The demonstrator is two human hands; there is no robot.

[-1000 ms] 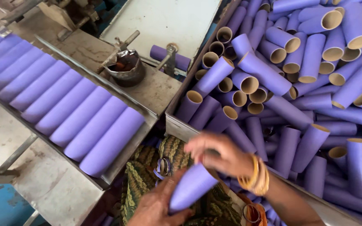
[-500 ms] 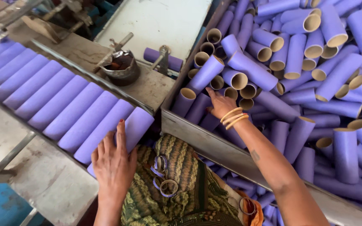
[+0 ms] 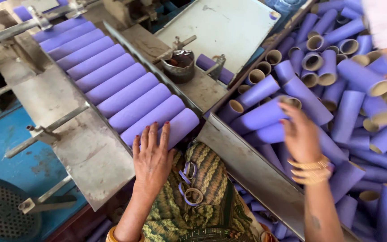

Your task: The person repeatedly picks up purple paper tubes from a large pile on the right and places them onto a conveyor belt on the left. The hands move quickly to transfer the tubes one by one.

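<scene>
Purple cardboard tubes [image 3: 126,96] lie in a row on the sloped metal surface [image 3: 83,148]; left hand [image 3: 152,157] rests flat, fingers spread, on the nearest one. Right hand [image 3: 302,134], fingers loosely apart, reaches over the bin pile [image 3: 359,112] (light, hollow, probably crushable, so grab mid-body).

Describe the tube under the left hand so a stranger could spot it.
On the slanted metal chute, purple tubes lie in a row. Take the lowest tube, nearest the person. Unlike its neighbours, the left hand rests flat on it.

Even daylight; motion-blurred right hand [image 3: 302,131].
</scene>
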